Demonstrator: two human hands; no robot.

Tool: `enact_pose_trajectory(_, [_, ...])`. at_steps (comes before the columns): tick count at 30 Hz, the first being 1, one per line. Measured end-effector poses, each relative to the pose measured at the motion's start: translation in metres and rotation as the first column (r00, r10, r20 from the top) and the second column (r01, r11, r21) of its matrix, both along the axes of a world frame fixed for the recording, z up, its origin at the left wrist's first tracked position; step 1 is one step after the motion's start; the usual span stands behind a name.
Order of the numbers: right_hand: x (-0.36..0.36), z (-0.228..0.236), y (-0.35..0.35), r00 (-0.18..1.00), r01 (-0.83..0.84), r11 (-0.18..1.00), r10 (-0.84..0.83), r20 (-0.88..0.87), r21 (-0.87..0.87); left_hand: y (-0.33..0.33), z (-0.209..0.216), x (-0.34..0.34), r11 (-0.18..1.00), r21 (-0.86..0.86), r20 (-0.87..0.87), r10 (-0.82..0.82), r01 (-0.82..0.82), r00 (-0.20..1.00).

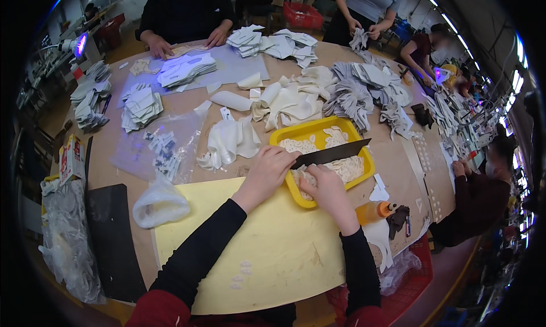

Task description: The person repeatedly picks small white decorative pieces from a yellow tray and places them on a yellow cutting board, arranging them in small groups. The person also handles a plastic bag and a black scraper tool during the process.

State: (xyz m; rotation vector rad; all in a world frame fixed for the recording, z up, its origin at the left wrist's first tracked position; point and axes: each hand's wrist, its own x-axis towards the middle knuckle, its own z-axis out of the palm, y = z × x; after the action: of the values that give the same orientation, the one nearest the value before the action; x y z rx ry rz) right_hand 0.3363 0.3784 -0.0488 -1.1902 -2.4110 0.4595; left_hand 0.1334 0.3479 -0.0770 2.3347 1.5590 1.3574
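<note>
A yellow plastic tray (367, 182) lies in front of me, filled with small flat cream-coloured pieces (348, 169). Across it runs a long black flat strip (335, 153), slanting up to the right. My left hand (270, 169) is closed on the near end of this strip at the tray's left side. Over the tray's near left corner, my right hand (325, 187) has its fingers bent together among the cream pieces. What lies between those fingers is hidden.
A yellow sheet (256, 241) covers the near tabletop, with a few tiny pale pieces on it. An orange bottle (372, 212) stands right of the tray. White material (230, 139), grey stacks (347, 99) and a plastic bag (162, 202) lie around. Other people work across the table.
</note>
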Motion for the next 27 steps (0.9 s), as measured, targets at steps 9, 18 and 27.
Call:
enact_pose_trajectory(9, [0.007, -0.006, 0.011, 0.972, 0.113, 0.987, -0.087, -0.217, 0.113, 0.002, -0.001, 0.000, 1.000, -0.023, 0.059, -0.012, 0.013, 0.998])
enact_pose_trajectory(18, [0.010, 0.024, -0.001, 0.892, 0.055, 0.996, -0.082, -0.445, -0.075, 0.001, -0.004, -0.002, 1.000, -0.013, 0.066, -0.008, 0.008, 0.998])
enact_pose_trajectory(27, [-0.030, 0.017, -0.064, 0.835, -0.550, 0.811, 0.533, -0.136, -0.197, 0.005, -0.004, 0.001, 1.000, 0.023, 0.029, -0.008, 0.007, 1.000])
